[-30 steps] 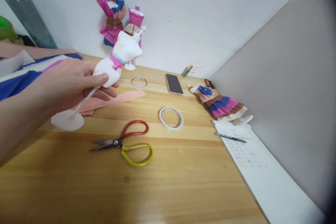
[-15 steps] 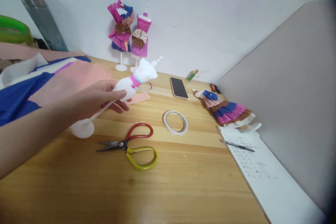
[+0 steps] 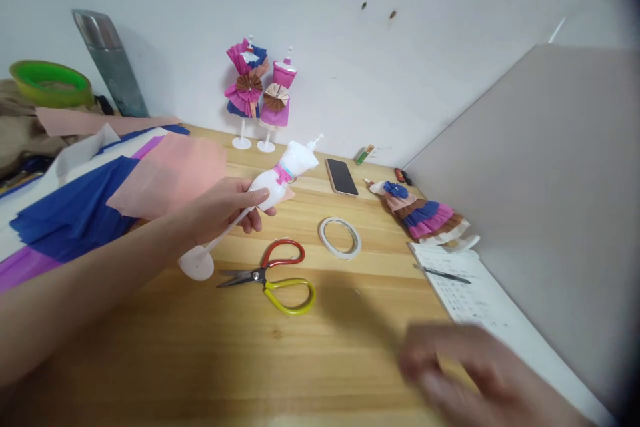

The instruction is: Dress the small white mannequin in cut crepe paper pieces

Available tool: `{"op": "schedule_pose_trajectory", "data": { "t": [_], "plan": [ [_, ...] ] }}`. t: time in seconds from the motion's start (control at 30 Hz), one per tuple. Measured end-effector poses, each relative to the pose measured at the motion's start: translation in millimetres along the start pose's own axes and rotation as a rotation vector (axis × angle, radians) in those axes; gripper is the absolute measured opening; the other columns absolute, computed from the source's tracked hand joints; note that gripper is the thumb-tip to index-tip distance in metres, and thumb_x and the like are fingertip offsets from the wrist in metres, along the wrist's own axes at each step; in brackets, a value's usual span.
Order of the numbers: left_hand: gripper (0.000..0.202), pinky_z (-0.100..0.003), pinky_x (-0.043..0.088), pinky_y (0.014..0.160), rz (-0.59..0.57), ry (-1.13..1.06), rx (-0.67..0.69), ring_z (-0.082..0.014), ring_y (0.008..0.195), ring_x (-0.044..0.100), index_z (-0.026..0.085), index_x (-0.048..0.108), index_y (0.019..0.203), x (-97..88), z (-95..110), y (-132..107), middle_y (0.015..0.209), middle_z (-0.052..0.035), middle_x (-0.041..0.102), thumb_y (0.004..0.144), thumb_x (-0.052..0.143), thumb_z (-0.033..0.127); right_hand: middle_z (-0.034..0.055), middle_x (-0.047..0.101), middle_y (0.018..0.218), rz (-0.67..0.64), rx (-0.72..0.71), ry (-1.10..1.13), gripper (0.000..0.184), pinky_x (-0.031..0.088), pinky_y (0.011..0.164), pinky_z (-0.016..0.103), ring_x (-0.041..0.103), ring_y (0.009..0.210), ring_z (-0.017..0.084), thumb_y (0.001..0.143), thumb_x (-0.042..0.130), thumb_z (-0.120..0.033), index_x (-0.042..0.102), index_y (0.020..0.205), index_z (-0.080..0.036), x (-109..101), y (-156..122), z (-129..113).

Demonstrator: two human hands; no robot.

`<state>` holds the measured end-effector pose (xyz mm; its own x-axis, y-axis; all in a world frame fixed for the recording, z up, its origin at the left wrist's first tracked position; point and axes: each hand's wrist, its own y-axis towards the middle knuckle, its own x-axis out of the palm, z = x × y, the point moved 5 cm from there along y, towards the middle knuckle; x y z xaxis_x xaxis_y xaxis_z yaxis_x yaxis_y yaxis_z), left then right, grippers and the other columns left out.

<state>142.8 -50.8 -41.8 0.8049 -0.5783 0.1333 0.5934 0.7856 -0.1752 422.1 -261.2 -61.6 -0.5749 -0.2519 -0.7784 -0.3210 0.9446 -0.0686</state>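
Note:
My left hand [image 3: 239, 205] is closed around the hip of a small white dress-form mannequin [image 3: 273, 183]. The mannequin leans to the right, its round base at lower left, with a pink and light-blue band at its waist. Below it on the table lie scissors [image 3: 257, 275] with one red and one yellow handle, their blades apart. A roll of white tape [image 3: 340, 238] lies flat to the right. My right hand [image 3: 465, 370] is at the lower right above the table, smeared by motion; a gap shows between thumb and fingers, but their grip is unclear.
Two dressed mannequins [image 3: 243, 97] stand against the wall. Blue, pink and white crepe paper sheets [image 3: 75, 213] spread over the left side. A phone [image 3: 341, 177], a ruffled paper dress [image 3: 427, 213] and a notebook [image 3: 467, 300] with a pen [image 3: 445, 274] lie towards the right. A bottle [image 3: 113, 67] stands back left.
My right hand has come into view at the lower right. The left hand still holds the mannequin. The whole view has shifted, so the things on the left sit further right.

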Motion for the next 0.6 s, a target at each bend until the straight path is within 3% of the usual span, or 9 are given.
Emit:
{"op": "schedule_pose_trajectory", "data": {
  "t": [0.07, 0.13, 0.2, 0.27, 0.4, 0.6],
  "plan": [
    [0.039, -0.019, 0.041, 0.046, -0.085, -0.052, 0.014, -0.0092, 0.050, 0.054, 0.011, 0.070, 0.081, 4.6, 1.5, -1.0, 0.063, -0.0052, 0.065, 0.076, 0.074, 0.049, 0.0045, 0.068, 0.070, 0.188, 0.046, 0.178, 0.026, 0.052, 0.060, 0.032, 0.063, 0.062, 0.017, 0.096, 0.054, -0.040, 0.067, 0.081, -0.023, -26.0, 61.4, -19.0],
    [0.042, -0.019, 0.040, 0.044, -0.160, -0.110, 0.053, -0.0083, 0.049, 0.053, 0.010, 0.071, 0.080, 7.1, 2.8, -1.2, 0.069, -0.0072, 0.068, 0.074, 0.074, 0.052, 0.0045, 0.071, 0.074, 0.427, 0.045, 0.453, 0.029, 0.048, 0.051, 0.029, 0.059, 0.054, 0.014, 0.084, 0.066, -0.047, 0.069, 0.095, -0.020, -45.3, 124.3, -39.6],
    [0.042, -0.019, 0.039, 0.042, -0.202, -0.163, 0.087, -0.0075, 0.047, 0.052, 0.010, 0.072, 0.080, 6.7, 3.1, -0.7, 0.075, -0.0082, 0.069, 0.075, 0.073, 0.052, 0.0057, 0.073, 0.079, 0.427, 0.033, 0.647, 0.044, 0.046, 0.048, 0.026, 0.062, 0.057, 0.014, 0.071, 0.076, -0.048, 0.068, 0.102, -0.018, -44.9, 180.4, -59.3],
    [0.039, -0.019, 0.037, 0.041, -0.221, -0.212, 0.092, -0.0071, 0.046, 0.052, 0.010, 0.071, 0.081, 4.7, 2.4, -0.1, 0.074, -0.0074, 0.068, 0.077, 0.071, 0.049, 0.0044, 0.071, 0.074, 0.424, -0.010, 0.766, 0.042, 0.044, 0.046, 0.023, 0.061, 0.054, 0.012, 0.065, 0.079, -0.047, 0.068, 0.091, -0.016, -39.5, 218.5, -73.5],
    [0.033, -0.019, 0.031, 0.037, -0.249, -0.321, 0.078, -0.0061, 0.042, 0.047, 0.011, 0.069, 0.083, 2.0, 4.1, -0.1, 0.069, -0.0051, 0.065, 0.081, 0.067, 0.043, 0.0002, 0.064, 0.054, 0.357, -0.094, 0.916, 0.036, 0.040, 0.041, 0.021, 0.054, 0.044, 0.009, 0.059, 0.083, -0.046, 0.063, 0.064, -0.016, -24.9, 249.3, -84.3],
    [0.033, -0.019, 0.028, 0.037, -0.268, -0.365, 0.075, -0.0042, 0.040, 0.043, 0.010, 0.067, 0.081, -0.4, 9.1, -1.7, 0.068, -0.0041, 0.061, 0.084, 0.063, 0.042, -0.0032, 0.060, 0.050, 0.294, -0.204, 0.952, 0.035, 0.035, 0.041, 0.020, 0.049, 0.040, 0.006, 0.062, 0.083, -0.046, 0.064, 0.066, -0.017, -21.6, 256.3, -92.8]
  ]
}}
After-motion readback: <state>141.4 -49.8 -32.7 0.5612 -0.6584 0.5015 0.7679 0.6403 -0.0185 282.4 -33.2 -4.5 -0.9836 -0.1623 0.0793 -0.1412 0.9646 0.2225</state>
